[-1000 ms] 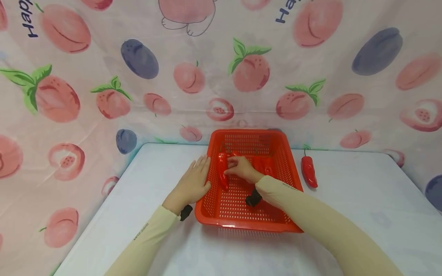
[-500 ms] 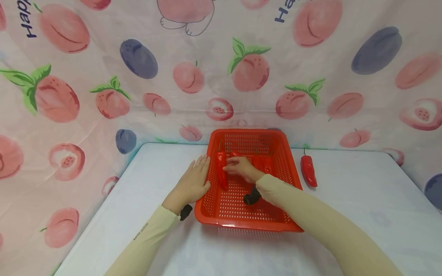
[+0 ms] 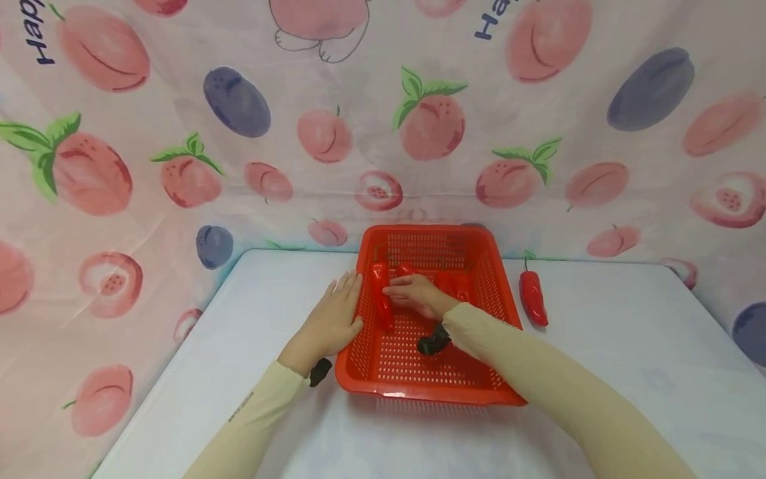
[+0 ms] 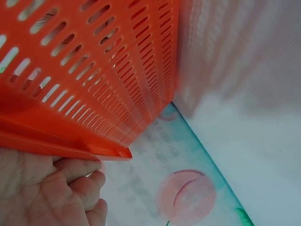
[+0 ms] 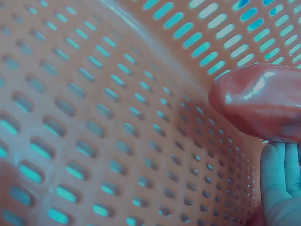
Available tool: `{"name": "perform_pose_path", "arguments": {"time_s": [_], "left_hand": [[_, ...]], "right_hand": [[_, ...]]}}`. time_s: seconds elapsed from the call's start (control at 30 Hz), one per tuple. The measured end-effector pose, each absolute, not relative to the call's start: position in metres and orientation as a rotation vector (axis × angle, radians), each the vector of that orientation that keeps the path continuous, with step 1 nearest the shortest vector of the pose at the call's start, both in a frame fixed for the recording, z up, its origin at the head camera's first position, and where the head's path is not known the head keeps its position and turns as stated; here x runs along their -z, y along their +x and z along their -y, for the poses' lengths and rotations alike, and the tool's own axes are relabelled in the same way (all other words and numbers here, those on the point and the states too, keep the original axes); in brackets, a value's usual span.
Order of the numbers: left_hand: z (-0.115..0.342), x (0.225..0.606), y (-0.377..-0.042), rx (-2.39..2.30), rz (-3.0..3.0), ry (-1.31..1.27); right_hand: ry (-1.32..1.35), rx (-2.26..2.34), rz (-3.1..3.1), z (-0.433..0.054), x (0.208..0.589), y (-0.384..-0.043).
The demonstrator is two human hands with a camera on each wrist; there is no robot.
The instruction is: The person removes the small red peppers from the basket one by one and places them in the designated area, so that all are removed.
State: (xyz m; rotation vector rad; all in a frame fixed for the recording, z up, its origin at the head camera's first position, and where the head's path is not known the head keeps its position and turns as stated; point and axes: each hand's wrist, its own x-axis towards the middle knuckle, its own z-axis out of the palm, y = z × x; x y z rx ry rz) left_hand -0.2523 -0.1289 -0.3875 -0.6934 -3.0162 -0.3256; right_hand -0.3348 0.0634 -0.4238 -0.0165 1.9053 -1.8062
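A red plastic basket with slotted walls stands on the white table. My left hand lies with straight fingers along its left rim; in the left wrist view, fingers show at that rim's underside. Inside the basket is my right hand, fingers extended together toward a red chili pepper beside the left wall, stem pointing to the back. The right wrist view shows those straight fingertips right at the glossy pepper. Other red chili peppers lie behind and beyond the hand, partly hidden by it.
Another red chili pepper with a green stem lies on the table, to the right of the basket. A fruit-printed cloth hangs behind the table. A black wrist device sits under the right sleeve, over the basket floor.
The right fingers have straightened from a pinch around the pepper and now lie together beside it. The pepper has shifted slightly toward the left wall. The left hand keeps its place.
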Motion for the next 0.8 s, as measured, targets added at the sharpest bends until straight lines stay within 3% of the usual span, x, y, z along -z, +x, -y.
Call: {"name": "perform_pose_path", "arguments": {"time_s": [0.8], "left_hand": [[0.128,0.386,-0.252,0.362,3.02,-0.687]], "right_hand": [[-0.033,2.024,-1.821,-0.078,0.389,-0.348]]}}
